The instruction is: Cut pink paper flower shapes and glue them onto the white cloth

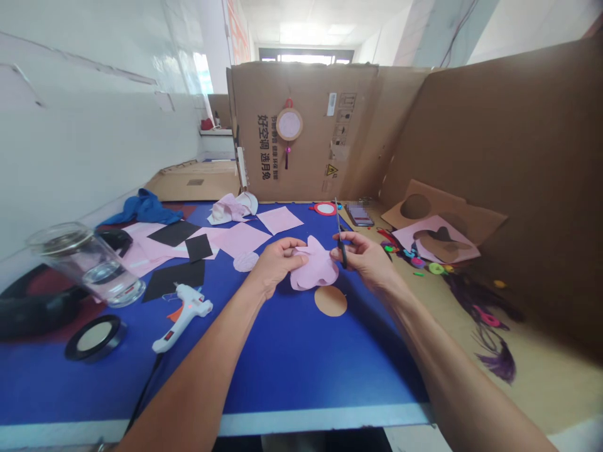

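Observation:
My left hand [281, 260] pinches a pink paper cutout [315, 269] with a wavy, petal-like outline, thumb on top near its upper left edge. In my right hand [360, 254] is a pair of black-handled scissors [342, 248], its blades pointing up and away from me. The right fingertips are close beside the paper's right edge; whether they touch it I cannot tell. Just below the cutout, a round tan disc [330, 301] lies on the blue table [282, 358]. A pale round piece [245, 262] rests left of my left hand.
At left are a white glue gun [181, 320], a tape roll [95, 338], a glass of water [101, 263], black sheets [174, 280] and pink sheets [245, 238]. Cardboard walls [320, 132] stand behind and at right, near purple tassels [499, 361], paper cutouts [438, 237] and a phone [359, 213].

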Demonstrator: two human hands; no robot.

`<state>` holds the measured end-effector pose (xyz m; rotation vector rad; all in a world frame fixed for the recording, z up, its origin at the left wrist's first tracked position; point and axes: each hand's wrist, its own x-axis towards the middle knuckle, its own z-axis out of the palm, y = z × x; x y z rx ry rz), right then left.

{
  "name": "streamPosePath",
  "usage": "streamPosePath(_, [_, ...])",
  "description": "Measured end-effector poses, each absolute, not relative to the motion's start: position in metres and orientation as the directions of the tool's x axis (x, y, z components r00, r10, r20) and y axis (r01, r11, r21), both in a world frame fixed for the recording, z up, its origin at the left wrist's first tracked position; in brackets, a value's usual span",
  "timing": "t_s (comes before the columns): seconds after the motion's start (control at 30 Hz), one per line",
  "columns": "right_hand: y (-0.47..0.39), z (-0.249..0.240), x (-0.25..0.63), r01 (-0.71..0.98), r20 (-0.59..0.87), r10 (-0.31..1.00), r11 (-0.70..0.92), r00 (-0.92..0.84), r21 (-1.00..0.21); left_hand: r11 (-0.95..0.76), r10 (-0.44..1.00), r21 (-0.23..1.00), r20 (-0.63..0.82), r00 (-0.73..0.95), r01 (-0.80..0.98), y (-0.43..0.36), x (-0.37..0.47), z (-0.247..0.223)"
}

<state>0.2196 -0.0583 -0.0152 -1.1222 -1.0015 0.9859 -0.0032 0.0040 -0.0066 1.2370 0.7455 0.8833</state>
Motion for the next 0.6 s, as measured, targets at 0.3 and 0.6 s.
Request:
streamPosePath(0.3, [-0.0621,-0.0106,0.2162,-0.073,0.126,0.963,0.147,0.237,-0.986,0.061,0.881,0.991,0.002,0.472,-0.118,0.0005,-0.0032,-0.0018])
streamPosePath(0.6, [-0.0622,-0.0107,0.214,-0.077,0.125,0.977,0.14,0.175,-0.987,0.116,0.854,0.985,-0.033,0.519,-0.128,0.0007,-0.0033,-0.0039])
